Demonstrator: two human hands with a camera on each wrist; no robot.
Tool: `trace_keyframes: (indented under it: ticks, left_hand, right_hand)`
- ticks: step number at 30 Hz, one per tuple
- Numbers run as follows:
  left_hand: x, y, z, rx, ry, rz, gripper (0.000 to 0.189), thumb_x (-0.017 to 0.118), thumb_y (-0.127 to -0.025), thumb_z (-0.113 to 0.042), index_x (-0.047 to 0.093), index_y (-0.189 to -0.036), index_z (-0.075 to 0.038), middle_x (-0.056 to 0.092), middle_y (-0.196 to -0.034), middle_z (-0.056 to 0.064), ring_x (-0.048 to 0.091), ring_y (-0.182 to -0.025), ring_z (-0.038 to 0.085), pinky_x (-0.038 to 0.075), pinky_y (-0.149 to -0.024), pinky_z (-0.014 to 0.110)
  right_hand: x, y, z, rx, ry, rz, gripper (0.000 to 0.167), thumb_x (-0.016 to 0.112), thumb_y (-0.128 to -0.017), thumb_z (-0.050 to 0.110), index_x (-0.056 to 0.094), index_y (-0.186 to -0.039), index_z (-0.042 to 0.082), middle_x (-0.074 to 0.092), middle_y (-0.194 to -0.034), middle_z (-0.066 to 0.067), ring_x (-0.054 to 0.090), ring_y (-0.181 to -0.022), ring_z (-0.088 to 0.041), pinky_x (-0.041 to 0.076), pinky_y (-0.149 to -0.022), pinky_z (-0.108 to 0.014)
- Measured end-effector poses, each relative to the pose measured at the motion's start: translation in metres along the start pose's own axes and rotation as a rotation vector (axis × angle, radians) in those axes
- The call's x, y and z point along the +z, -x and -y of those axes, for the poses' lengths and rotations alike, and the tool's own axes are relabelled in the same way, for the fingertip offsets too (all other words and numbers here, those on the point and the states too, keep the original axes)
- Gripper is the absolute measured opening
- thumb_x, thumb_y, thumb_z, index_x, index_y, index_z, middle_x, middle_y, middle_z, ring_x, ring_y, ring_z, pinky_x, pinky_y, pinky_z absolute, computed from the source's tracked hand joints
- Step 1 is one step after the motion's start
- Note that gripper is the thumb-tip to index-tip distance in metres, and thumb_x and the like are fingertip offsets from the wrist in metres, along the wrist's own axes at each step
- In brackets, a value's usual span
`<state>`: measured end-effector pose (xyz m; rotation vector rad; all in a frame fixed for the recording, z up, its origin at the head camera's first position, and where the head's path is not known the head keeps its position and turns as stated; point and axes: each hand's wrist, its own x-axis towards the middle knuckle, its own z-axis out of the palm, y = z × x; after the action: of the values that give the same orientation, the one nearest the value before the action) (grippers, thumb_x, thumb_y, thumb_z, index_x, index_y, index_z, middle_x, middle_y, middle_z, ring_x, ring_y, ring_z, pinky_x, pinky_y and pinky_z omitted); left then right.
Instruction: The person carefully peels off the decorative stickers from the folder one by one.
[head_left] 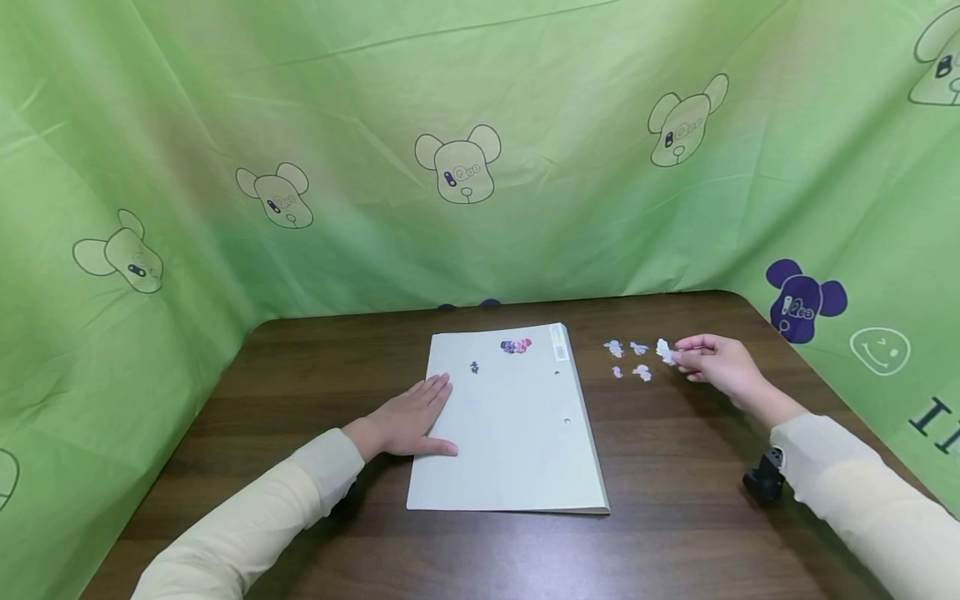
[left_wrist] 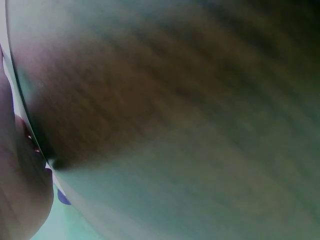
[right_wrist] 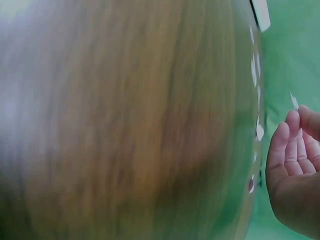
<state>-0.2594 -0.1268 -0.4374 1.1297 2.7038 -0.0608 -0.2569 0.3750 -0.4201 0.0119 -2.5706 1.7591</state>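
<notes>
A white folder (head_left: 510,442) lies on the table, and my left hand (head_left: 412,417) rests flat on its left edge with the thumb spread. Two small purple and pink stickers are on the cover: a wider one (head_left: 516,346) near the top and a tiny dark one (head_left: 474,367) to its left. Right of the folder, my right hand (head_left: 716,364) pinches a pale cut-out sticker (head_left: 664,352) between thumb and fingertips. In the right wrist view that sticker (right_wrist: 294,101) shows edge-on, sticking up from the fingertips. The left wrist view is mostly blurred tabletop.
Several small pale cut-out stickers (head_left: 641,372) lie on the brown wooden table (head_left: 675,517) between the folder and my right hand. A black device (head_left: 765,477) sits under the right wrist. Green cloth (head_left: 360,258) with cartoon heads hangs around the table's back and sides.
</notes>
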Motion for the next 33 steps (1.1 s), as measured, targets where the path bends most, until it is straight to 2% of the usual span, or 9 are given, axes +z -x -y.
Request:
trace_keyframes:
  ticks: [5, 13, 19, 28, 33]
  left_hand:
    - [0.0, 0.0, -0.001, -0.002, 0.001, 0.001, 0.106, 0.037, -0.087, -0.078, 0.01, -0.154, 0.0, 0.004, -0.162, 0.014, 0.001, -0.147, 0.023, 0.008, -0.117, 0.035]
    - [-0.001, 0.001, -0.003, -0.001, 0.006, 0.007, 0.107, 0.036, -0.087, -0.079, 0.01, -0.154, 0.0, 0.004, -0.162, 0.014, 0.001, -0.147, 0.023, 0.008, -0.117, 0.035]
    - [-0.003, 0.001, -0.003, -0.005, 0.016, 0.004, 0.107, 0.037, -0.087, -0.078, 0.01, -0.154, 0.0, 0.004, -0.162, 0.014, 0.002, -0.147, 0.024, 0.009, -0.117, 0.036]
    - [-0.001, 0.001, -0.002, -0.005, 0.01, 0.005, 0.107, 0.035, -0.087, -0.079, 0.01, -0.154, 0.0, 0.003, -0.162, 0.014, 0.001, -0.147, 0.023, 0.008, -0.117, 0.035]
    - [-0.001, 0.001, -0.001, -0.002, 0.008, 0.002, 0.107, 0.035, -0.087, -0.079, 0.01, -0.154, 0.0, 0.004, -0.161, 0.014, 0.001, -0.147, 0.023, 0.008, -0.117, 0.035]
  right_hand:
    - [-0.009, 0.001, -0.009, 0.03, 0.005, -0.006, 0.034, 0.064, -0.094, 0.006, 0.05, -0.115, -0.017, 0.067, -0.079, 0.01, 0.064, -0.072, -0.004, 0.056, -0.063, -0.025]
    - [-0.011, 0.003, -0.015, 0.065, -0.005, 0.01, 0.012, 0.063, -0.092, 0.001, 0.053, -0.095, -0.006, 0.065, -0.076, 0.008, 0.062, -0.068, -0.003, 0.055, -0.06, -0.023]
    - [-0.009, 0.004, -0.013, 0.06, 0.03, 0.006, 0.013, 0.064, -0.092, 0.002, 0.058, -0.094, -0.009, 0.064, -0.076, 0.007, 0.062, -0.068, -0.002, 0.055, -0.06, -0.023]
    - [-0.004, 0.002, -0.012, 0.034, 0.187, 0.014, 0.026, 0.065, -0.092, 0.006, 0.058, -0.101, -0.017, 0.066, -0.079, 0.001, 0.06, -0.069, -0.002, 0.054, -0.06, -0.024]
    - [-0.002, 0.001, -0.013, 0.003, 0.299, 0.003, 0.026, 0.068, -0.09, 0.01, 0.061, -0.099, -0.014, 0.064, -0.077, 0.001, 0.056, -0.065, -0.004, 0.051, -0.058, -0.023]
